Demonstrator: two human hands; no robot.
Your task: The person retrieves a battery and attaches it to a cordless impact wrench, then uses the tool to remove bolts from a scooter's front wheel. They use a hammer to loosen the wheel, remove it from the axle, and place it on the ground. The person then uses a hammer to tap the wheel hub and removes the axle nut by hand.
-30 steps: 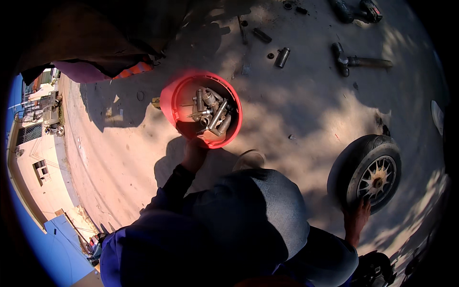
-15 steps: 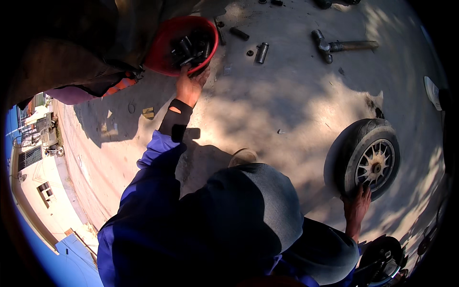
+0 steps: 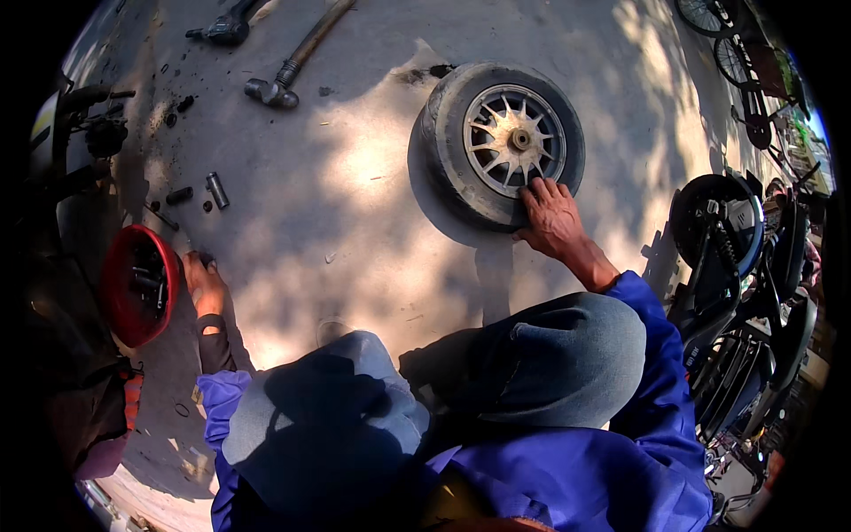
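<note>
On the concrete ground to the right of centre lies a small scooter-type wheel [image 3: 523, 133] with a black tyre and a pale spoked rim. My right hand [image 3: 558, 222] grips its near edge, the fingers hooked over the tyre toward the rim. At the left, my left hand [image 3: 206, 288] is beside a red plastic bowl [image 3: 131, 332] but apart from its rim. Its fingers are curled in around a small dark spot that I cannot make out. Dark metal cylinders [image 3: 149, 279], several of them, fill the bowl.
Beyond the bowl lie a shiny metal sleeve [image 3: 217, 190] and a dark cylinder [image 3: 179, 195]. A wooden-handled hammer [image 3: 297, 58] and a dark power tool [image 3: 226, 28] are farther off. Parked two-wheelers [image 3: 740, 257] line the right side; a dark vehicle part [image 3: 97, 133] stands at far left.
The view has turned right, shifting everything leftward. My left hand has come away from the bowl's rim to the ground beside it. My right hand remains on the wheel.
</note>
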